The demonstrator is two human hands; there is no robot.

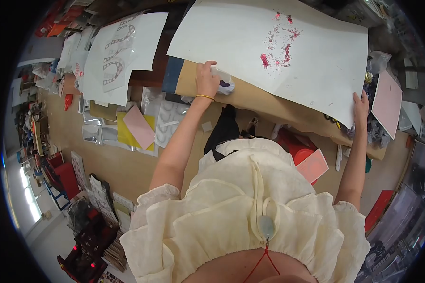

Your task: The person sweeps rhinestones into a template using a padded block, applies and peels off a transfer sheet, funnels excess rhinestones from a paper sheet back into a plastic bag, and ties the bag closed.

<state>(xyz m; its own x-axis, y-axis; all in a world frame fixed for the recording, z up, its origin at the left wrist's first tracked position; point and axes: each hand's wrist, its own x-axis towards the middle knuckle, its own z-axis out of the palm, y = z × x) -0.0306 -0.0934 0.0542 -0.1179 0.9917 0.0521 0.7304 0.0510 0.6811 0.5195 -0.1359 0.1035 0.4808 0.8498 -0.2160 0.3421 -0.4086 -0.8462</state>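
Note:
A large white sheet (222, 28) lies across the table, with a patch of loose red glitter (287, 49) scattered on it. At its near left edge my left hand (207, 81) is closed on the border, fingers bent. Right beside those fingers sits a clear plastic bag (225, 81) with something dark purple inside. My right hand (361, 108) grips the sheet's near right corner, its fingers partly hidden. A gold bangle (205, 97) circles my left wrist.
Brown covering (255, 94) shows along the table's front edge. To the left are printed white sheets (146, 42), a yellow sheet (127, 134) and a pink card (139, 127). A pink board (386, 104) stands right of my right hand. Below the table is a red container (300, 147).

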